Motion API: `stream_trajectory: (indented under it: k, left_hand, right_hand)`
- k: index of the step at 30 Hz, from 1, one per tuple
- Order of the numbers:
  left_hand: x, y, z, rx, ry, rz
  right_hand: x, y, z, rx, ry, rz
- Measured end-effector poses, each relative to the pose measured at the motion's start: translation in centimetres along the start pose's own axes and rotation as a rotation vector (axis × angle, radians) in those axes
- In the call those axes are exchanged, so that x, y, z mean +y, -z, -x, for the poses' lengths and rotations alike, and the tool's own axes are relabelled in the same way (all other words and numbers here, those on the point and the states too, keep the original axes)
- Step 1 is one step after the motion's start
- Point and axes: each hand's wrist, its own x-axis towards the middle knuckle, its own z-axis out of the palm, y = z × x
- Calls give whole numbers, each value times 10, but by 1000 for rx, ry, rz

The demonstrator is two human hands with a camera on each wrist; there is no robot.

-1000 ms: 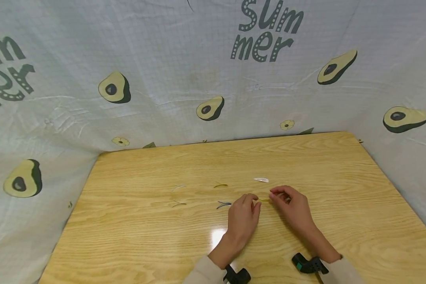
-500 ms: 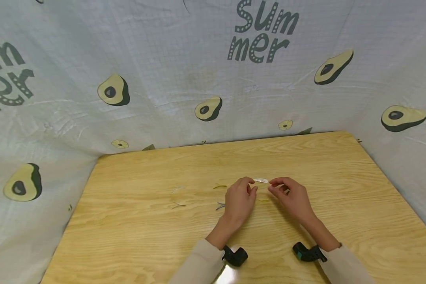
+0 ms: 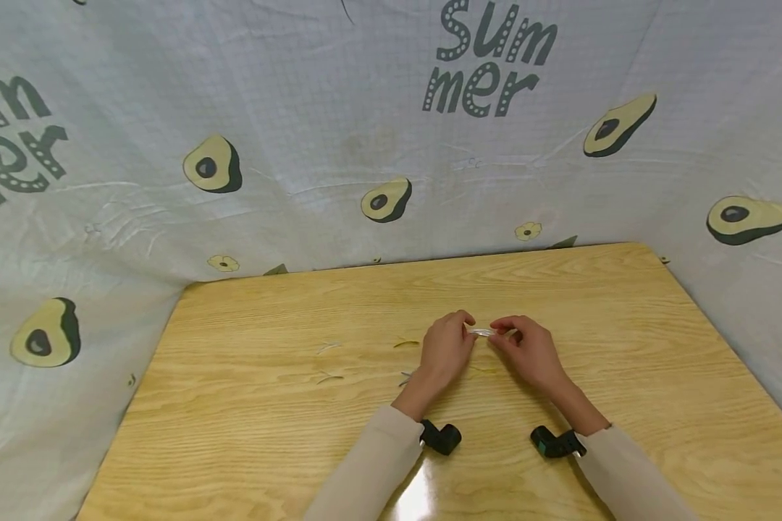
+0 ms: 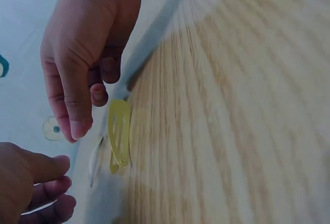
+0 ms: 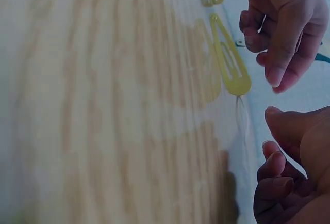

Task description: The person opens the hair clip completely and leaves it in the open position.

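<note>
A white snap hair clip (image 3: 481, 332) lies right of the table's middle, between both hands in the head view. My left hand (image 3: 446, 349) is at its left end, with thumb and fingers bent and apart. At the clip's right end is my right hand (image 3: 528, 353), its fingers loosely bent. In the left wrist view the white clip (image 4: 95, 162) shows edge-on, and the fingertips of both hands appear off it. A yellow snap hair clip (image 5: 230, 56) lies closer to me, with nothing touching it. Whether a fingertip touches the white clip is hard to tell.
To the left lie another yellow clip (image 3: 407, 343), a blue-grey clip (image 3: 405, 378) partly covered by my left arm, and two thin pale clips, one farther back (image 3: 329, 347) and one nearer (image 3: 329, 377). A printed cloth (image 3: 300, 145) hangs behind the wooden table (image 3: 247, 434).
Both hands have left the yellow clip they held one second ago. They have moved away from me to the white clip, one at each end. The yellow clip stays on the table.
</note>
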Motion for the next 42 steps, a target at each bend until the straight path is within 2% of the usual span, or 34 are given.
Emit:
stream_trajectory:
  k: [7,13,18,25,35,42]
  left_hand:
    - [-9,-11,-15,-81,53,-1]
    - [-15,-14,-21,-105,109,39]
    - [-17,-11,-24,-126,95,60]
    - [-20,-9,-27,-131,95,37]
    - [-21,-9,-30,-129,116,45]
    - [-21,-6,-31,-129,114,128]
  right_hand:
    - [6,-4,-6,-31,-31,21]
    - [5,-6,-11,-56,-43,53]
    - [4,-8,-15,-55,-64,97]
    - [1,-11,-18,-54,-75,113]
    - [7,-12,-19,-33,-73,69]
    - [5,-8,-18,-45,-106,13]
